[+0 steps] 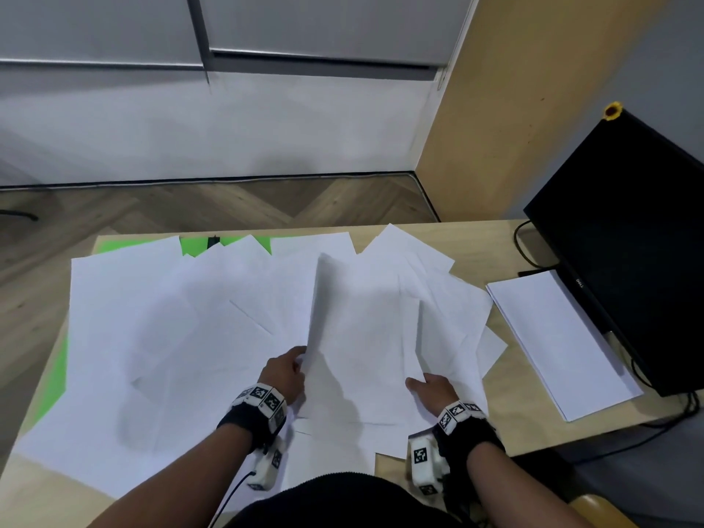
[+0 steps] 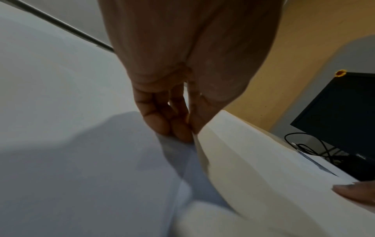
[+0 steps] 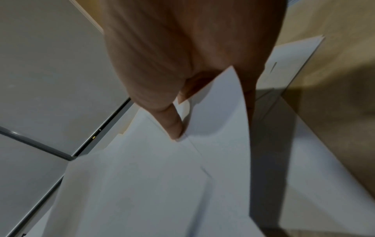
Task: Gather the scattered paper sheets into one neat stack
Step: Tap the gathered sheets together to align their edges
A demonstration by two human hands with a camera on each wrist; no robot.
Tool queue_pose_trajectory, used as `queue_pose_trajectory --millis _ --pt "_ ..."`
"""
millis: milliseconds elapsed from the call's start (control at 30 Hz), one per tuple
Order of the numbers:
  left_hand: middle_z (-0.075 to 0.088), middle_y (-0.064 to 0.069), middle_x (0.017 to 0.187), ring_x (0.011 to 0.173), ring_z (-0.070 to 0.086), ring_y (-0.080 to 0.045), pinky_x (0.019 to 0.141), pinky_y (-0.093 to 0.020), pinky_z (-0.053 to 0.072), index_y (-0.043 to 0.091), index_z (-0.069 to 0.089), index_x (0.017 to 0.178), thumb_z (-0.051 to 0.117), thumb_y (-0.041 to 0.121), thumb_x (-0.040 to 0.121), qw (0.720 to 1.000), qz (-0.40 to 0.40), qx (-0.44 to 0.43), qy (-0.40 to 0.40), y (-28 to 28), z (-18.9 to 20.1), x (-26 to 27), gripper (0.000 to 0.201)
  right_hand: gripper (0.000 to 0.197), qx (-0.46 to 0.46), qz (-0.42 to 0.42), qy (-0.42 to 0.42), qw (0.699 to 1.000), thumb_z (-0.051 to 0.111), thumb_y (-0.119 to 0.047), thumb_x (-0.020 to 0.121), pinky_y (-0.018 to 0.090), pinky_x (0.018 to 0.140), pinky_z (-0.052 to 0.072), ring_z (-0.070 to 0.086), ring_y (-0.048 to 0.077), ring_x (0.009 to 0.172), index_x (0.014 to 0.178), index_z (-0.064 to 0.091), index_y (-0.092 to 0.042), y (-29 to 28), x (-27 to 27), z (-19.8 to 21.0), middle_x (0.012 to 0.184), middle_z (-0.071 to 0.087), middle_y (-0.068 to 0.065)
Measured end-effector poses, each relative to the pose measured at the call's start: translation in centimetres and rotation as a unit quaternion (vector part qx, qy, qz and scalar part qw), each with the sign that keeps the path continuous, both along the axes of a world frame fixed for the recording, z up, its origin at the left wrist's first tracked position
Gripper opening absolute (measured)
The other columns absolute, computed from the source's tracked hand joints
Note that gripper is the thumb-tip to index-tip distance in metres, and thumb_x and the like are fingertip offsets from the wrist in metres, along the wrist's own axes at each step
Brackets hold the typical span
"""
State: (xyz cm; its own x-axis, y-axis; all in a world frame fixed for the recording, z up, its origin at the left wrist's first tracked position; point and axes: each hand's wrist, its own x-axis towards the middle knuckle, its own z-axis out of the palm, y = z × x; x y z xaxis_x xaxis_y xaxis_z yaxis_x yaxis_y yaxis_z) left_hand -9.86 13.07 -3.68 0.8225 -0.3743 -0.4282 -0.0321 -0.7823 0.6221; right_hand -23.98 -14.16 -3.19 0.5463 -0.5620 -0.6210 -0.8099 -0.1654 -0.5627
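White paper sheets (image 1: 198, 337) litter table (image 1: 506, 379) | both hands grip sheets

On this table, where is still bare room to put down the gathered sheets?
Bare wood shows at the near left corner of the table, in a strip between the scattered sheets and the neat stack, and at the far right by the monitor, where cables lie. The middle is crowded: overlapping sheets, with both hands gripping some.
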Motion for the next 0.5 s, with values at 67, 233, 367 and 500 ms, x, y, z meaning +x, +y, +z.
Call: queue_pose_trajectory --millis 67,233,367,500 --pt "0.072 -0.005 0.103 0.092 0.064 -0.021 0.081 -0.021 0.047 0.031 0.057 0.132 0.053 0.007 0.085 0.999 -0.036 0.005 0.004 -0.2 -0.1 -0.4 0.053 0.024 -0.005 0.0 -0.007 1.0 0.058 -0.025 0.093 0.025 0.075 0.036 0.057 0.022 0.089 0.073 0.062 -0.013 0.3 -0.1 0.1 0.083 0.062 0.006" --pt "0.065 -0.001 0.114 0.111 0.058 -0.022 0.091 -0.024 0.045 0.031 0.06 0.13 0.058 0.036 0.081 0.993 -0.109 0.048 -0.027 -0.7 0.1 -1.4 0.049 0.024 0.006 -0.029 -0.048 0.998 0.068 -0.018 0.089 0.019 0.084 0.037 0.057 0.014 0.096 0.111 0.065 -0.011 1.2 -0.3 0.0 0.103 0.064 0.001" --pt "0.041 0.0 0.143 0.131 0.035 -0.027 0.101 -0.04 0.043 0.032 0.048 0.137 0.059 0.058 0.075 0.979 -0.112 0.129 -0.114 1.0 0.8 -0.5 0.068 0.022 -0.012 -0.055 -0.045 0.997 0.068 -0.007 0.081 0.022 0.078 0.041 0.061 0.019 0.088 0.102 0.065 -0.009 1.4 -0.7 0.0 0.094 0.066 0.002" --pt "0.033 0.001 0.144 0.131 0.031 -0.026 0.096 -0.043 0.046 0.028 0.034 0.143 0.076 0.059 0.062 0.957 -0.175 0.209 -0.096 3.1 1.5 0.6 0.096 0.02 0.022 -0.136 -0.082 0.987 0.072 -0.012 0.06 0.029 0.073 0.055 0.07 0.029 0.083 0.079 0.07 -0.007 1.7 -1.1 -0.7 0.078 0.073 0.005"
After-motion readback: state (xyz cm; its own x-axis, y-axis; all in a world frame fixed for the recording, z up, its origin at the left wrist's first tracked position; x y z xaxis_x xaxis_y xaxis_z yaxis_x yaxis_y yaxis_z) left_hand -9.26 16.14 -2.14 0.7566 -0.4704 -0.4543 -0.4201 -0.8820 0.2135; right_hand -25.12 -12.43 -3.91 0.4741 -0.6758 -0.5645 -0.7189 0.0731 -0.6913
